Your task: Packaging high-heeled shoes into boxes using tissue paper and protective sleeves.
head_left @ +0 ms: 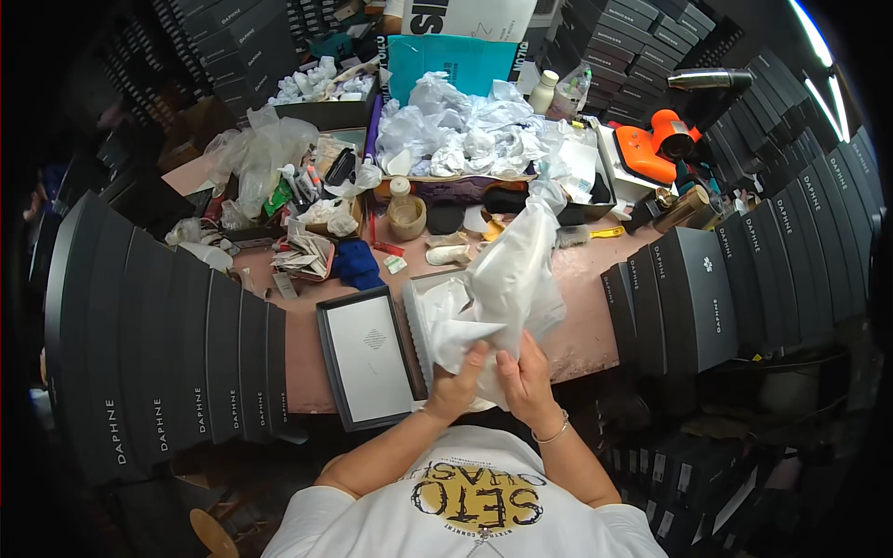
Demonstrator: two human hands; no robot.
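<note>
Left hand [456, 389] and right hand [528, 379] both pinch white tissue paper [514, 265] over the pink worktable [581, 316], right of the dark-rimmed box piece [370, 367]; uneven pulling could tear it.

Middle bright, outskirts dim; white tube lights [812, 35] glare at upper right; worktop [586, 316] well lit, shadows soft; white paper [516, 265] pale, detail faint in folds; dark boxes [130, 325] bow toward rim; corners sink to black; space below worktop at lower right murky, detail lost
</note>
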